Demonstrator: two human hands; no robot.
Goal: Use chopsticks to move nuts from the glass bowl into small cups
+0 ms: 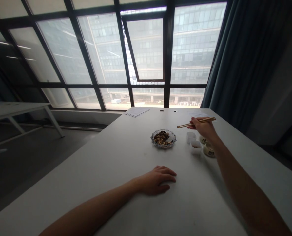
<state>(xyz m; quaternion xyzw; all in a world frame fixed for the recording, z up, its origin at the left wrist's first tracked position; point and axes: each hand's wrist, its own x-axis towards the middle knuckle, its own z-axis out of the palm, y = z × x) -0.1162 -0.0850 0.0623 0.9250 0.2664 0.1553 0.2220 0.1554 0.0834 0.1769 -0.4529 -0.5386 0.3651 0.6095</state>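
Chopsticks (185,125): two, right of centre, gripped between fingers of right hand (203,127)
Left hand (158,180): lower centre, fingers loosely spread on white table (111,157)
Glass dish (172,136): one, mid-frame, dark and pale pieces (162,137) inside
Cups (195,148): two, right of centre
Jars (209,150): two, beside cups

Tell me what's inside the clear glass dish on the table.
The glass dish holds a heap of mixed pieces, dark brown and tan, too small to identify. The lower pieces and the dish bottom beneath them are covered from view.
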